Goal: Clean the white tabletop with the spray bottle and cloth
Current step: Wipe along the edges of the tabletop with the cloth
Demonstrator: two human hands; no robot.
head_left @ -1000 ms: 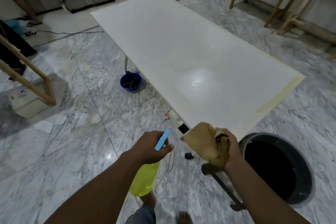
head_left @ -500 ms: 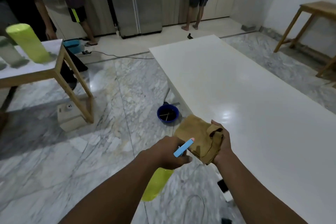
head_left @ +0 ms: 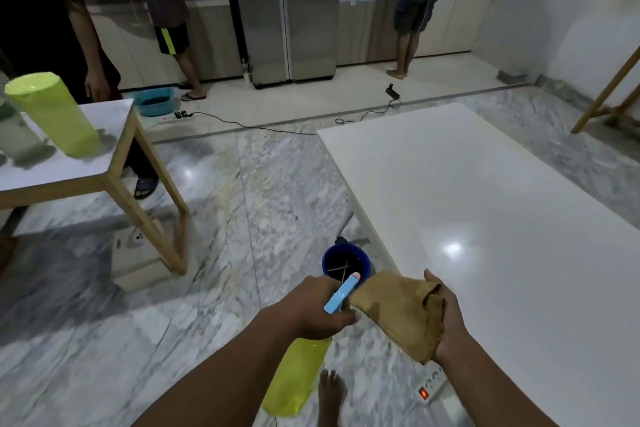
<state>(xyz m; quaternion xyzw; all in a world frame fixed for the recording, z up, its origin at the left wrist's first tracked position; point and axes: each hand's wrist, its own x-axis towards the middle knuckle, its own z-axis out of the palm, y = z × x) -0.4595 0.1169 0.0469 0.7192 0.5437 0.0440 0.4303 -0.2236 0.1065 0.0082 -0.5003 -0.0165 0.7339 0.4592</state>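
The left hand [head_left: 311, 305] has its fingers curled tight round the neck of a translucent yellow-green plastic spray bottle [head_left: 298, 378]. The bottle's pale blue nozzle juts up past the knuckles towards the right, and its body hangs below the fist over the grey-veined marble floor [head_left: 242, 218], off the table and just beside its left edge. The right hand [head_left: 450, 319] cups a crumpled tan cloth [head_left: 394, 312], thumb raised along the top fold. The fingers beneath are hidden by the fabric. The cloth sits at the near left edge of the large white tabletop [head_left: 485, 218], its tip almost touching the blue nozzle; whether it touches the table surface I cannot tell. A round dark-blue bucket [head_left: 346, 262] stands on the floor against that same left edge, just beyond the hands. A white power strip with a glowing red switch [head_left: 429, 390] lies on the floor under the right forearm, next to a bare foot [head_left: 330, 392]. Across the floor, a lime-green plastic tumbler [head_left: 52, 114] stands on a small wooden-legged side table [head_left: 114, 170], near its right edge.
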